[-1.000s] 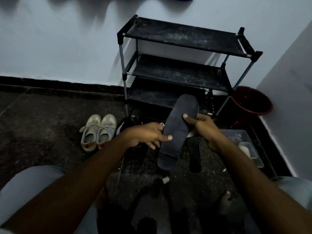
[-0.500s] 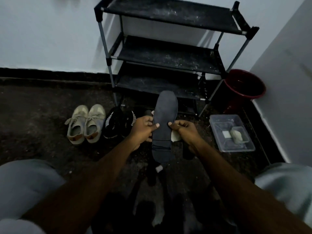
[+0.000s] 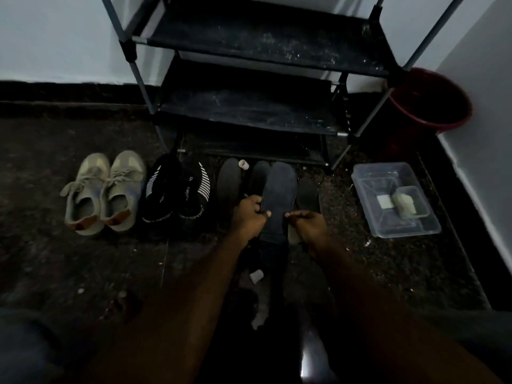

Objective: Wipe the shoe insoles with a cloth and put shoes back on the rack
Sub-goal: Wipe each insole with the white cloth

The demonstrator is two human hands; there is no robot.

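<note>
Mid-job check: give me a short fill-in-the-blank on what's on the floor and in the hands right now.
1. Both hands, left hand and right hand, grip one dark ____.
2. The beige sneakers sit to the ____ of the black striped shoes.
3. The shelves of the shoe rack hold ____ shoes.
4. The bucket beside the rack is ____.

Missing words: insole; left; no; red

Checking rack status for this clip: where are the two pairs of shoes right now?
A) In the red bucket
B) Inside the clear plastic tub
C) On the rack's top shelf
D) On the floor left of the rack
D: the beige sneakers and the black striped shoes sit side by side on the floor, and the rack shelves in view hold no shoes.
</note>
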